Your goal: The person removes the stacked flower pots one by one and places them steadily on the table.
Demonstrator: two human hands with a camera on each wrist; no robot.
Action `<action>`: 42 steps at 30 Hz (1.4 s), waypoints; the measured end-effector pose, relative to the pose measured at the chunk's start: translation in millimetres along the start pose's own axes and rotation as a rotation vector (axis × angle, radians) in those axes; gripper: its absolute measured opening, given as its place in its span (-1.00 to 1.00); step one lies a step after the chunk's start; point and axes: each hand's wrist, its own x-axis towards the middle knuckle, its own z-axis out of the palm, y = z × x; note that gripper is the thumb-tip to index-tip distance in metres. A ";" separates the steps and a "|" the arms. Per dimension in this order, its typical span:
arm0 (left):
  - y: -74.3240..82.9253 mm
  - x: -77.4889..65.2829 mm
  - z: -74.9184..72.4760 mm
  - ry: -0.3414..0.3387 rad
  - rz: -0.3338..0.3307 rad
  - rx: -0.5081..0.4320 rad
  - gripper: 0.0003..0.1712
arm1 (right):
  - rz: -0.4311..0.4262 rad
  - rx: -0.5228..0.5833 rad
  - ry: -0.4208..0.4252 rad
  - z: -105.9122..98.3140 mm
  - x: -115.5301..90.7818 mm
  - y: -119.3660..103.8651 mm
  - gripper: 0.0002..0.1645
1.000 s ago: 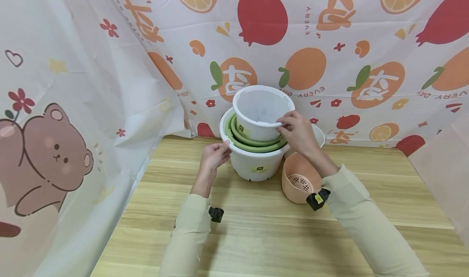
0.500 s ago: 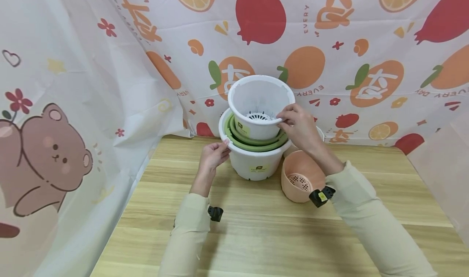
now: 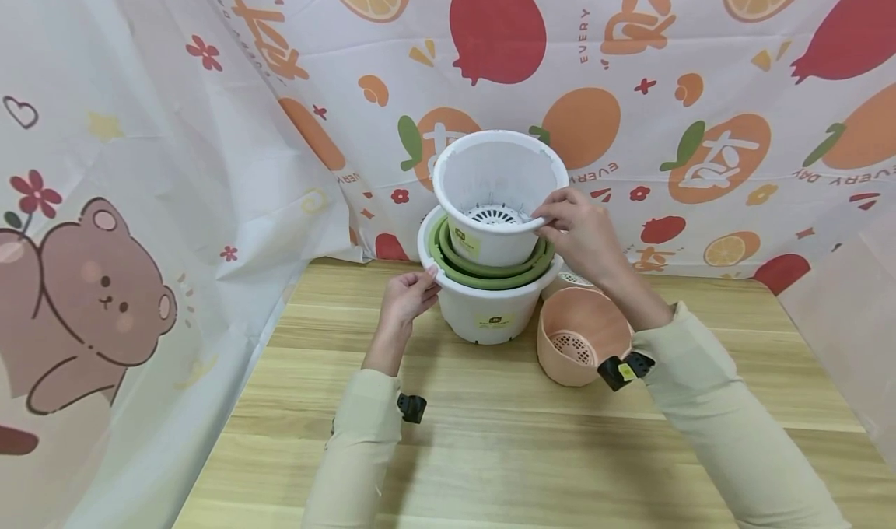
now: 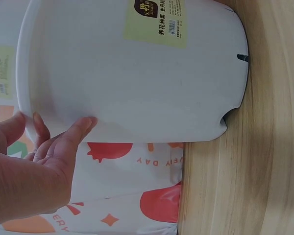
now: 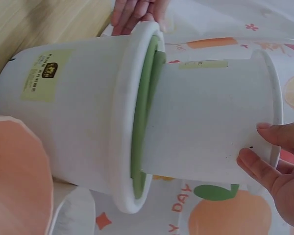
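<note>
My right hand (image 3: pixel 586 232) pinches the rim of a smaller white flower pot (image 3: pixel 483 167), which has a slotted bottom and a yellow label. The pot is tilted, and its lower part sits inside two nested green pots (image 3: pixel 483 283). Those lie within a large white flower pot (image 3: pixel 462 307) standing on the table. In the right wrist view much of the smaller pot's side (image 5: pixel 201 122) shows above the green rims. My left hand (image 3: pixel 407 302) grips the large pot's rim on its left side; in the left wrist view its fingers touch the outer wall (image 4: pixel 152 93).
A peach pot (image 3: pixel 598 319) with a perforated bottom leans on its side, right of the stack. Behind it another white pot (image 3: pixel 565 282) is mostly hidden by my right arm. The wooden table (image 3: pixel 490 436) ends at a fruit-print curtain (image 3: pixel 728 70) at the back.
My right hand has drawn the smaller white pot upward, so its slotted bottom now shows inside. My left hand has kept its hold on the large pot's rim.
</note>
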 end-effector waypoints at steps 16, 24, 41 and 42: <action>0.1 0.0 0.5 -0.002 0.004 0.004 -0.72 | -0.048 -0.061 0.025 -16.9 2.0 -12.4 -0.83; -0.1 0.6 -0.1 -0.003 -0.001 0.004 -0.69 | -0.080 -0.071 0.046 -22.7 0.6 -15.3 -0.81; -0.6 0.6 0.6 0.003 0.001 -0.001 -0.67 | -0.044 -0.053 0.043 -35.0 -7.6 -15.2 -0.80; -0.7 0.7 0.5 0.004 0.005 -0.003 -0.67 | -0.041 -0.047 0.043 -35.9 -8.0 -15.1 -0.80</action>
